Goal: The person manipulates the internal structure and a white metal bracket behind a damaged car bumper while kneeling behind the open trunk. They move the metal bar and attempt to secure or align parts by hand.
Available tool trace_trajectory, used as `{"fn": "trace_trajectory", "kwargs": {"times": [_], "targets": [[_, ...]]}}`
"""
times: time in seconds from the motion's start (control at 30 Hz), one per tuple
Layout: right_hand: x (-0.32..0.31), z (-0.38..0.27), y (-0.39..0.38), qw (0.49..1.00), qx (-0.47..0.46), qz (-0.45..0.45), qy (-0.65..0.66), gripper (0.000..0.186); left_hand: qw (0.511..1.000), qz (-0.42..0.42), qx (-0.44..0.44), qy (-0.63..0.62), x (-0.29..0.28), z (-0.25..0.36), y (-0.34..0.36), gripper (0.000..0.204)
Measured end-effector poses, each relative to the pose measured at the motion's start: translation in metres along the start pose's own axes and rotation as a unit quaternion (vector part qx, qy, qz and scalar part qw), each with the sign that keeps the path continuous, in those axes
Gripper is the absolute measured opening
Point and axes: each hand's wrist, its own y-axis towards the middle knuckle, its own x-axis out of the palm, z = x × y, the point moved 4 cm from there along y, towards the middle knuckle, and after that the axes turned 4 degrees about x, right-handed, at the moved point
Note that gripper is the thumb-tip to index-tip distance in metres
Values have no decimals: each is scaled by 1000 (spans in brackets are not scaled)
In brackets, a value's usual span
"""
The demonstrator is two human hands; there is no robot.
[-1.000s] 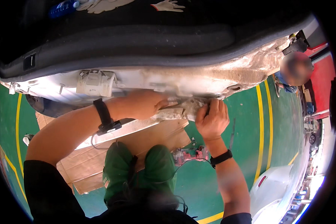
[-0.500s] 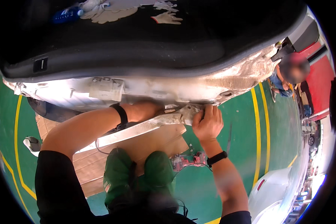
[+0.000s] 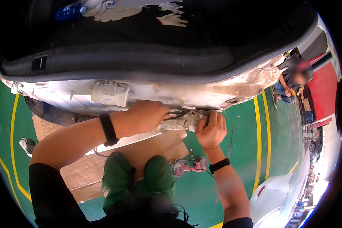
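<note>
From the head view, the pale bar (image 3: 178, 124) lies along the lower edge of the car's rear panel (image 3: 148, 90). The right hand (image 3: 212, 129) grips 1 end; the left hand (image 3: 146, 115) curls beside the gap (its hold I can't tell). Work seems unfinished: panel bared, bar not yet released.

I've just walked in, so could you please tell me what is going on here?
A person in green trousers is handling a long, dirty whitish bar beside a white vehicle body. The right hand has its grip on the bar's right end. The left hand is by the gap between bar and body; whether it holds anything is unclear. A red tool lies on the green floor.
</note>
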Motion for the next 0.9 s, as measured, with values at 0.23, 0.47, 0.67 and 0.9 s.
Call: {"fn": "trace_trajectory", "kwargs": {"times": [0.23, 0.47, 0.67, 0.9], "targets": [[2, 4, -1, 1000, 3, 0, -1, 7, 997, -51, -7, 62, -9, 21, 4, 21], [1, 2, 0, 1000, 2, 1, -2, 8, 997, 4, -12, 82, -11, 29, 3, 11], [1, 3, -1, 1000, 4, 0, 2, 8, 995, -10, -2, 94, -6, 29, 5, 22], [0, 4, -1, 1000, 2, 5, 3, 9, 992, -18, -1, 126, -5, 35, 6, 24]]}}
